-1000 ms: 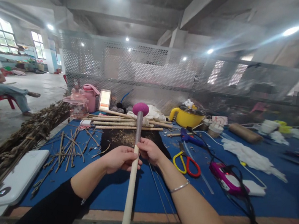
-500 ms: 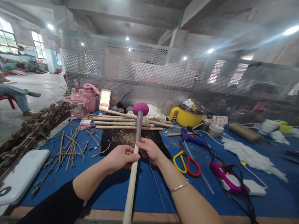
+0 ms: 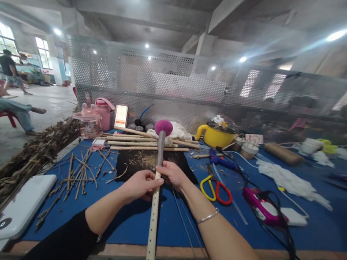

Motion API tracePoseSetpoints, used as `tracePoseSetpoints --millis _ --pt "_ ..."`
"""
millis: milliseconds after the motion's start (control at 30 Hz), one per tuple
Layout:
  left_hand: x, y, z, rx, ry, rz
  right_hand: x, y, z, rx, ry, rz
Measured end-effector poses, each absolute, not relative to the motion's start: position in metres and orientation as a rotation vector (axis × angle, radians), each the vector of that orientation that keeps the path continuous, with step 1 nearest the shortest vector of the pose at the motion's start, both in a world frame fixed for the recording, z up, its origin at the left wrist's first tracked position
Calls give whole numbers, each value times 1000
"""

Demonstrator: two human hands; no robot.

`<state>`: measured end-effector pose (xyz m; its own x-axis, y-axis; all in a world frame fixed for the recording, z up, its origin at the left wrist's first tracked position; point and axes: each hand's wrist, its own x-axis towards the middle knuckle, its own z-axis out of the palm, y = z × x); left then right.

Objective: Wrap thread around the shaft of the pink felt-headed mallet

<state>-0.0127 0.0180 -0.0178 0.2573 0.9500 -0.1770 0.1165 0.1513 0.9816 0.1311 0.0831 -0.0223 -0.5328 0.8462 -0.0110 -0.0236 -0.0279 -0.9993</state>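
Observation:
A long pale stick [image 3: 153,225] stretches from the bottom of the view up between my hands, with rows of small holes facing me. Its far part is a grey tapered section [image 3: 161,148] topped by a round purple head [image 3: 163,127]. My left hand [image 3: 141,183] pinches the stick from the left, thumb lying across it. Just above, my right hand [image 3: 170,173] grips it with thumb and fingertips where grey meets pale. Beneath the hands lies a black cloth [image 3: 123,164] strewn with brown scraps.
Thin twigs [image 3: 82,172] and a white power bank [image 3: 20,208] lie left. Yellow-and-red-handled scissors [image 3: 223,193], a purple box with cables [image 3: 261,206] and a white glove [image 3: 292,182] are right. Pale sticks [image 3: 144,146] and a yellow pot [image 3: 221,136] sit behind. A person sits far left.
The stick has turned about its length, so its holes now face me, and its lower end has shifted slightly right. Both hands keep their hold. A distant person has moved right.

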Motion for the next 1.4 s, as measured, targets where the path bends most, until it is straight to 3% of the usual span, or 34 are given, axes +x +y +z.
tracePoseSetpoints --millis 467,633,833,1233,1400 --pt "-20 18 -7 1178 924 853 139 88 -27 -684 -1544 1827" --pt "-18 16 -8 1241 1013 775 138 90 -28 -709 -1607 1727" --pt "-12 21 -22 1357 1277 923 135 90 -31 -735 -1649 1695" --pt "-15 19 -11 1209 967 897 138 89 -29 -711 -1505 1852" --pt "-15 19 -13 1270 1051 818 137 90 -28 -738 -1608 1742"
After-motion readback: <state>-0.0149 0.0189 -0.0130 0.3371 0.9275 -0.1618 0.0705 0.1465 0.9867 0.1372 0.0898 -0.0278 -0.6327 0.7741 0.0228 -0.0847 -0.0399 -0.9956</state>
